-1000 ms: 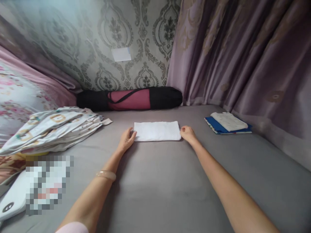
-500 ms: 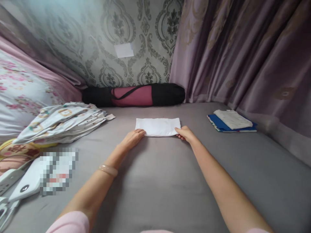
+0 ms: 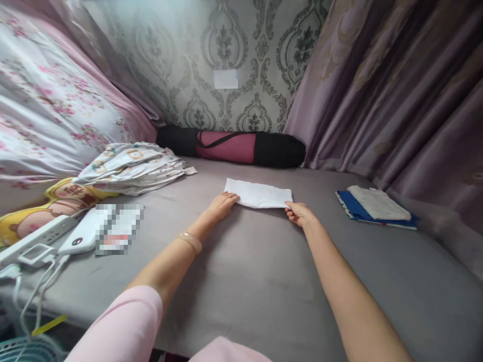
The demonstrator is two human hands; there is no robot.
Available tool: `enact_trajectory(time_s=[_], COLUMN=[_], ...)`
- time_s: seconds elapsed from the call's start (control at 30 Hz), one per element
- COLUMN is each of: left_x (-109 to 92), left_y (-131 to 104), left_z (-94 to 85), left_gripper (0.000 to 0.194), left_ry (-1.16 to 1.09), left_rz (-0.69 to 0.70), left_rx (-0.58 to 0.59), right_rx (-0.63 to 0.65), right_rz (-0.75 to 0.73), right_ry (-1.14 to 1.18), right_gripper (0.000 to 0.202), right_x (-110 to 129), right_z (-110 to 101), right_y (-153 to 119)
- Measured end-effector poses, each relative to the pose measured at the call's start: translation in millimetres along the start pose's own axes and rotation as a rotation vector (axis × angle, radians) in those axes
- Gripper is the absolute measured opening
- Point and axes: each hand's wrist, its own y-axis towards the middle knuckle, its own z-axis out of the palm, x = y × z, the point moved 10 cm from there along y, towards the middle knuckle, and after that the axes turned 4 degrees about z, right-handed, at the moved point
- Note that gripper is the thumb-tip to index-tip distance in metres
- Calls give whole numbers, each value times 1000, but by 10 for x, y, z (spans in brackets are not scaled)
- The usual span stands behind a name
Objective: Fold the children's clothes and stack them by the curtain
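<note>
A folded white cloth (image 3: pixel 260 194) lies flat as a long rectangle on the grey bed sheet. At its near left corner is my left hand (image 3: pixel 223 204), fingers closed together over the edge; the thumb is hidden. My right hand (image 3: pixel 299 213) pinches the near right corner between thumb and bent fingers. A pale bangle (image 3: pixel 191 242) circles my left wrist. Away to the right, a folded greyish-white cloth (image 3: pixel 379 202) rests on top of a folded blue cloth (image 3: pixel 349 205).
A heap of printed white cloth (image 3: pixel 136 168) sits to the left, beside a yellow cartoon cushion (image 3: pixel 71 193). Nearer lie a power strip (image 3: pixel 49 234), a white power bank (image 3: pixel 86 229) and cables. A black and maroon roll bag (image 3: pixel 226 147) lines the wall. Purple curtains (image 3: pixel 358 90) hang right.
The camera view has turned left and tilted, so everything sits further right and a basket shows at lower left. Both hands stay at the white cloth's near corners.
</note>
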Motion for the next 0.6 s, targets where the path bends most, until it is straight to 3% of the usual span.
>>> enact_trajectory(time_s=[0.17,0.37,0.6], left_x=[-125,-416,-680], left_y=[-141,-444,-756], left_z=[-102,-167,-253], left_gripper=[56,59,64], left_ry=[-46,-44,-74], left_rz=[75,175,205], left_rx=[28,76,102], right_rx=[24,106,199], right_rz=[-26,-17,-23], right_ry=[-88,-177,-420], right_gripper=[19,23,17], right_x=[-126,-379,-573], right_z=[-127,-247,-299], right_y=[-113,-335,-684])
